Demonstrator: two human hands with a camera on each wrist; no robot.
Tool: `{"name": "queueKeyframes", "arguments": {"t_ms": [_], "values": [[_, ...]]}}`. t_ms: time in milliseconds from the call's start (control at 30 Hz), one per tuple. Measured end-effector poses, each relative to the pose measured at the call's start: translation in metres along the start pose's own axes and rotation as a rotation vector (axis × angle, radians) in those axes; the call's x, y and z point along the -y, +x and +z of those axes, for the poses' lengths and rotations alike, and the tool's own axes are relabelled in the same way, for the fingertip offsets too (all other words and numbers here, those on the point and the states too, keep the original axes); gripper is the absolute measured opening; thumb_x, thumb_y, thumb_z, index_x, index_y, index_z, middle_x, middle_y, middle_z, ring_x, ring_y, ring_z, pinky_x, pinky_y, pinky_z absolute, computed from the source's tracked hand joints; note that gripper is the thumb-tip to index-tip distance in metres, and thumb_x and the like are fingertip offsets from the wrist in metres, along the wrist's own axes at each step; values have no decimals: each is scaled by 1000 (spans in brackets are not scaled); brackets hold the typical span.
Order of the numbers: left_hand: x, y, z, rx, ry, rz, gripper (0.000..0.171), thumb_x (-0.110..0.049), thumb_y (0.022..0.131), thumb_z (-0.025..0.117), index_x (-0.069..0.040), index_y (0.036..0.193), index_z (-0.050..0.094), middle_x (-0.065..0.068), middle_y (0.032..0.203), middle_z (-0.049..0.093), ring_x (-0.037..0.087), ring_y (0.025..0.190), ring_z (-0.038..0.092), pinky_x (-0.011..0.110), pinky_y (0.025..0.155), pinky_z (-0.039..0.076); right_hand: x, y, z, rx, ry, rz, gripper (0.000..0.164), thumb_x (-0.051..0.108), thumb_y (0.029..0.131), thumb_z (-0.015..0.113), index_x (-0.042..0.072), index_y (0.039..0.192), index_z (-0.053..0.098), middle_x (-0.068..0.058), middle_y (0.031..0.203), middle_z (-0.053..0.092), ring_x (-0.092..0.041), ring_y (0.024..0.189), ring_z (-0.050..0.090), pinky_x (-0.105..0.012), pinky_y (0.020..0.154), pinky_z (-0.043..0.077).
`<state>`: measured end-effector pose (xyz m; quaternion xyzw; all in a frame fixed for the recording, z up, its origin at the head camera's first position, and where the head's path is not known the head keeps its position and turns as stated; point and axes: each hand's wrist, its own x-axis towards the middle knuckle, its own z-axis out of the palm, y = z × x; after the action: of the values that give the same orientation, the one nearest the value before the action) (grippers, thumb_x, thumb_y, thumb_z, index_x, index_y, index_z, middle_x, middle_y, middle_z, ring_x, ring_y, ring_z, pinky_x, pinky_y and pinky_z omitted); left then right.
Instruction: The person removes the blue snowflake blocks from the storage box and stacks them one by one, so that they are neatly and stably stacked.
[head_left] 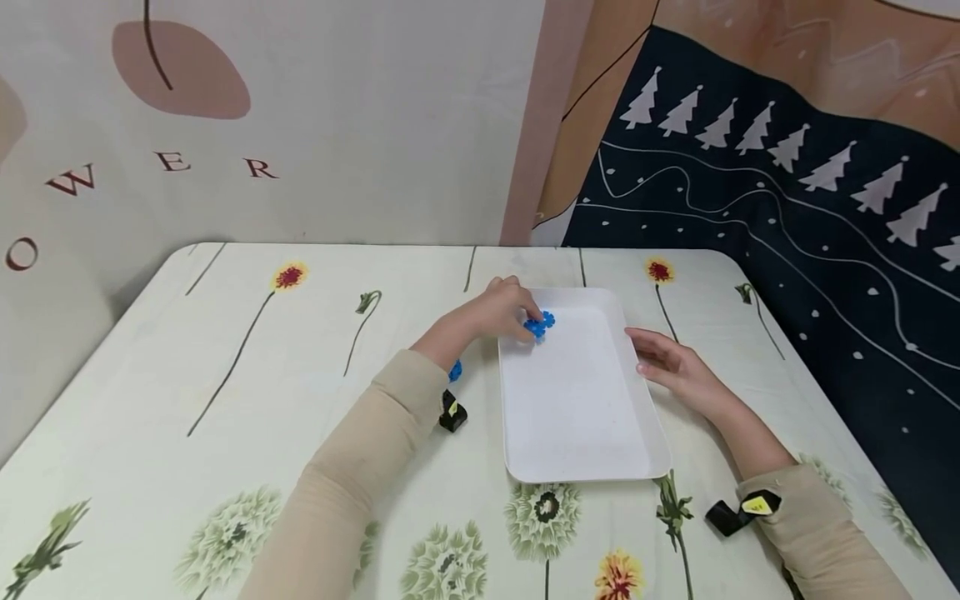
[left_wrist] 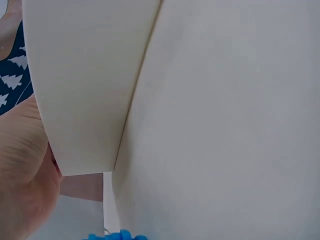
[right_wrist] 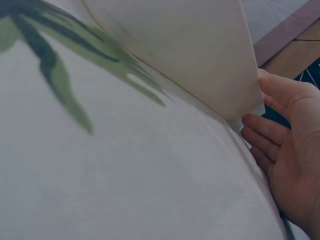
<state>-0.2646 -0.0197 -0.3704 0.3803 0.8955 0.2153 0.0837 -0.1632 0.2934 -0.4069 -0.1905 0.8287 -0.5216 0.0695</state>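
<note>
Over the far left corner of a white rectangular tray (head_left: 573, 400), my left hand (head_left: 498, 310) pinches a blue snowflake-shaped plastic piece (head_left: 548, 319) between thumb and fingers. Only the bumpy blue edge of the plastic piece (left_wrist: 117, 235) shows low in the left wrist view. My right hand (head_left: 678, 367) is at the tray's right side, its fingertips right at the rim. In the right wrist view, the right hand's fingers (right_wrist: 265, 131) are extended and slightly bent beside the tray wall (right_wrist: 200, 55). A second blue piece (head_left: 455, 371) lies left of the tray, partly hidden by the left sleeve.
A flower-printed cloth (head_left: 247, 358) covers the table. Black wrist devices with yellow labels are at both forearms, the right device (head_left: 738, 512) near the tray's near right corner. Behind stand a pale printed backdrop (head_left: 375, 125) and a dark tree-patterned cloth (head_left: 750, 200).
</note>
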Motion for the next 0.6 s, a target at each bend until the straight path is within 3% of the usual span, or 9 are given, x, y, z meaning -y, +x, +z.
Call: {"name": "queueKeyframes", "arguments": {"t_ms": [300, 600], "values": [[-1, -9, -3, -51, -120, -9, 30, -18, 77, 81, -10, 106, 75, 0, 104, 69, 15, 95, 43, 28, 77, 35, -2, 0, 0, 0, 10, -5, 51, 9, 96, 58, -2, 143, 39, -24, 140, 42, 0, 118, 44, -11, 95, 33], [-1, -24, -11, -105, -163, 12, 31, -16, 76, 80, -9, 105, 75, -1, 104, 68, 16, 95, 43, 28, 74, 39, 0, 0, 0, 4, 39, -29, 51, 5, 96, 57, -5, 142, 38, -27, 138, 42, 0, 117, 45, -12, 95, 34]]}}
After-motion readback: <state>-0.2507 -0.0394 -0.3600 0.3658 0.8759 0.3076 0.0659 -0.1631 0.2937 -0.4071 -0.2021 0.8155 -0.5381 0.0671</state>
